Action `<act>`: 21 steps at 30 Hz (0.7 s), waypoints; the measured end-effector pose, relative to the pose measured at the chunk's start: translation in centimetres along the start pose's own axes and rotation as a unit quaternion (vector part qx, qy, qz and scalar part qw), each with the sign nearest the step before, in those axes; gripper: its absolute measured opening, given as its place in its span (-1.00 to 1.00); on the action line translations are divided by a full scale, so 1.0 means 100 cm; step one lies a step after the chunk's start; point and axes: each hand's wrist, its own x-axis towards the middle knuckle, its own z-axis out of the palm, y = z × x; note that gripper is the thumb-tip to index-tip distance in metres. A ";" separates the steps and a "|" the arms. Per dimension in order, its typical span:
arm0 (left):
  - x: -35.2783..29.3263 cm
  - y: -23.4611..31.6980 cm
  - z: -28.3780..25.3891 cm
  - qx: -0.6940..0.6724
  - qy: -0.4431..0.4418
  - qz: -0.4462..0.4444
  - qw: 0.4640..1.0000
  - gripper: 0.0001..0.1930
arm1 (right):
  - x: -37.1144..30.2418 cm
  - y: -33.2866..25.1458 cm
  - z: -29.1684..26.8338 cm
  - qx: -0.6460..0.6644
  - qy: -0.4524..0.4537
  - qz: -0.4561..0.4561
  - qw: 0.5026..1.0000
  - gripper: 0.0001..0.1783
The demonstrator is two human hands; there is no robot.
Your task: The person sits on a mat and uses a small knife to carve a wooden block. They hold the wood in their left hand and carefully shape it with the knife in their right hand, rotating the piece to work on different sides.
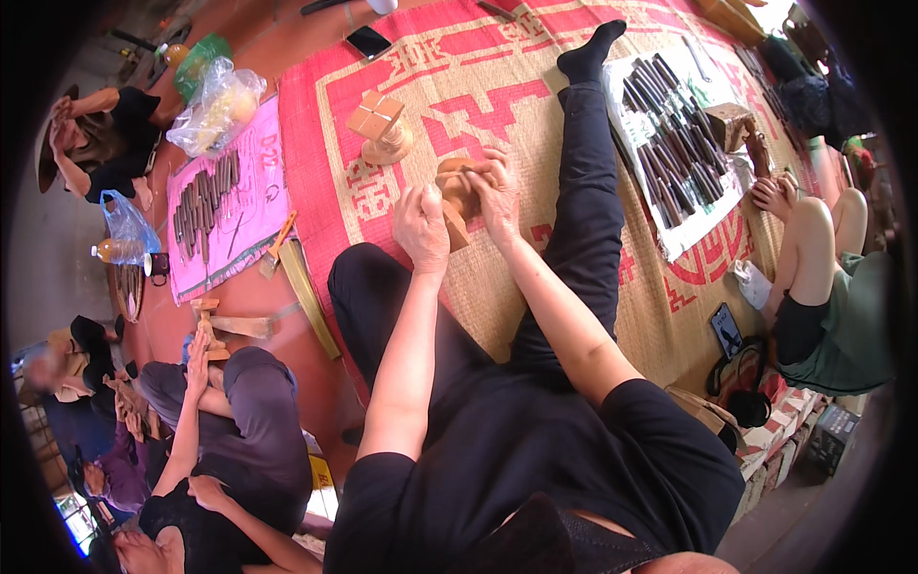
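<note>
A carved piece of brown wood [459,199] is between my hands, over the mat and between my legs. My left hand [421,230] is closed at its left side, with the fingertips hidden from view. On its upper right, my right hand [495,196] grips the wood with bent fingers. Just beyond my left hand, a pale wooden block [375,115] rests on a rounded wooden piece [388,145]. I cannot make out any tool in either hand.
Many dark-handled carving tools [674,134] lie on a white sheet right of my outstretched leg. More tools [206,203] lie on a pink sheet [258,163] at left. A brush [278,246], a phone [368,41] and plastic bags [222,107] lie around. Other people sit on both sides.
</note>
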 end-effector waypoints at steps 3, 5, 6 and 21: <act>0.000 0.009 0.001 -0.007 0.005 0.014 1.000 -0.70 | -0.011 -0.001 0.007 0.039 -0.085 -0.032 0.995 -0.85; -0.002 0.007 0.000 -0.005 -0.017 -0.013 1.000 -0.72 | 0.001 0.013 0.003 -0.041 -0.034 0.013 0.999 -0.85; -0.004 0.007 0.002 -0.003 -0.024 -0.013 1.000 -0.73 | 0.009 0.027 -0.005 -0.085 -0.004 0.033 0.996 -0.84; -0.009 0.005 0.001 0.006 -0.042 0.007 0.999 -0.79 | 0.018 0.031 -0.022 -0.146 -0.009 -0.052 0.988 -0.82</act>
